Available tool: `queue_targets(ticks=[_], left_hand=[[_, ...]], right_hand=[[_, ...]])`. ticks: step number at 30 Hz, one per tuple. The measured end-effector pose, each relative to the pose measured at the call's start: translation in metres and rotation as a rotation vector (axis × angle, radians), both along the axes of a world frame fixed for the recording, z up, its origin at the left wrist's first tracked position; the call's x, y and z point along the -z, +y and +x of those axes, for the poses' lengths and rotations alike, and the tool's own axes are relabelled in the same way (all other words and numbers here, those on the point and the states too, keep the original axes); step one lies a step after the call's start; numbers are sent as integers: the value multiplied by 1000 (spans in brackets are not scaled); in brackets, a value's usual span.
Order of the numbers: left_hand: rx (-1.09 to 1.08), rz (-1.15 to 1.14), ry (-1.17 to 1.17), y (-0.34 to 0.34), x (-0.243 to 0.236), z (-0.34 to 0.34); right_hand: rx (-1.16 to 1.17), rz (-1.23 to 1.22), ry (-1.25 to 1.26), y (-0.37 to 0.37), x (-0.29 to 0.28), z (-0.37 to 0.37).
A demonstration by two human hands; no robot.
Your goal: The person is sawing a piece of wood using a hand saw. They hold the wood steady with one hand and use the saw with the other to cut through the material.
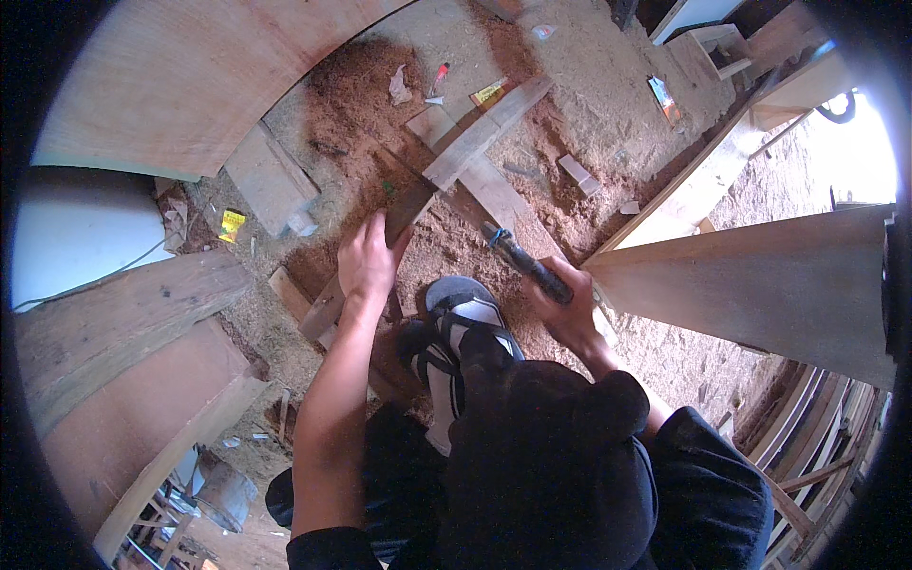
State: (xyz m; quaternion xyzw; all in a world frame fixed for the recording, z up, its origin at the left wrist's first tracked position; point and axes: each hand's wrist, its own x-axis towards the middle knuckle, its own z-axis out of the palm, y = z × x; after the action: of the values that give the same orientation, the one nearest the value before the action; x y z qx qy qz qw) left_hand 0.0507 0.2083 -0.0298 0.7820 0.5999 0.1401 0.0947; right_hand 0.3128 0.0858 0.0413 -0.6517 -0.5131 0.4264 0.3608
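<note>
My right hand point(567, 306) is wrapped round the dark handle of a handsaw point(522, 261), which has a blue band near its blade. The thin blade runs up and to the left across a wooden board point(489, 133), at the line where its pale part meets a darker part. My left hand point(369, 258) grips the board's darker near part, fingers closed over it just left of the blade. Under the pale part lies another flat plank point(503, 195). My sandalled feet point(465, 318) stand close to the board.
Sawdust covers the floor point(608, 95). A large plywood panel point(209, 76) fills the upper left, with thick timber point(123, 294) below it. A wide board point(750, 275) juts in from the right. Yellow wrapper point(232, 225) and wood offcut point(579, 175) lie about.
</note>
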Motion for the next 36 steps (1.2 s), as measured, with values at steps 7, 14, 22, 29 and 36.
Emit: queue_targets(ticks=[7, 14, 22, 29, 36], left_hand=[[-23, -27, 29, 0, -4, 8], [3, 105, 10, -3, 0, -5], [29, 77, 27, 1, 10, 12], [13, 68, 15, -3, 11, -2], [-6, 89, 58, -5, 13, -3]], right_hand=[[29, -93, -144, -75, 16, 31], [-156, -475, -147, -4, -58, -3], [-43, -58, -138, -65, 7, 27], [-122, -223, 9, -11, 8, -1], [-129, -186, -23, -27, 8, 13]])
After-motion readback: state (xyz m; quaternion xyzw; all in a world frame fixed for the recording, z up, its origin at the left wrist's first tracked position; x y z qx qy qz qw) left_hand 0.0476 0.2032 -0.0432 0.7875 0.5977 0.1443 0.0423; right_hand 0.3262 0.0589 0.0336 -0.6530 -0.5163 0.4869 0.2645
